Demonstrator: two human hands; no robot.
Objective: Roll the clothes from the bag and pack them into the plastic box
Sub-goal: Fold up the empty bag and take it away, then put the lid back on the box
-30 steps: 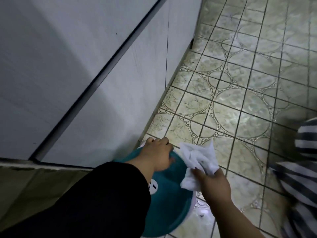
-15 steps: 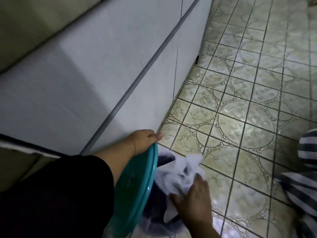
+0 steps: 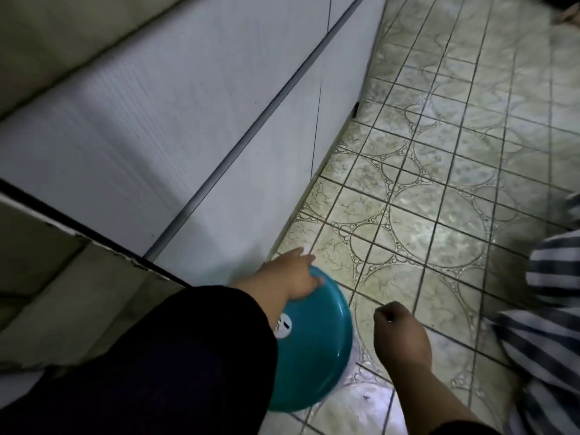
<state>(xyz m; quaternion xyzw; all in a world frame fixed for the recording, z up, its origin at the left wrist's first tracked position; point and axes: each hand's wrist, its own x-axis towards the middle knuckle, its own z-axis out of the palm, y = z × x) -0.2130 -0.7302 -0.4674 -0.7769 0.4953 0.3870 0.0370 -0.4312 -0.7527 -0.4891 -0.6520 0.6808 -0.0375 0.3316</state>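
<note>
The floor (image 3: 439, 183) is pale green tile with dark grout, many tiles printed with rings and small bubbles; a white ribbed panel (image 3: 157, 120) rises from it on the left, crossed aslant by a grey strip (image 3: 255, 128) and cut by a thin dark seam (image 3: 316, 136); a small black gap (image 3: 356, 109) shows at the panel's foot; beige blocks (image 3: 62, 293) with a chipped dark edge sit lower left; blurred striped cloth (image 3: 549, 277), perhaps a trouser leg, fills the right edge.

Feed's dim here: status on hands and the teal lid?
Left hand grips teal round plastic lid, lid down. Right hand curled, empty. Black-and-white striped fabric at right, apart.
</note>
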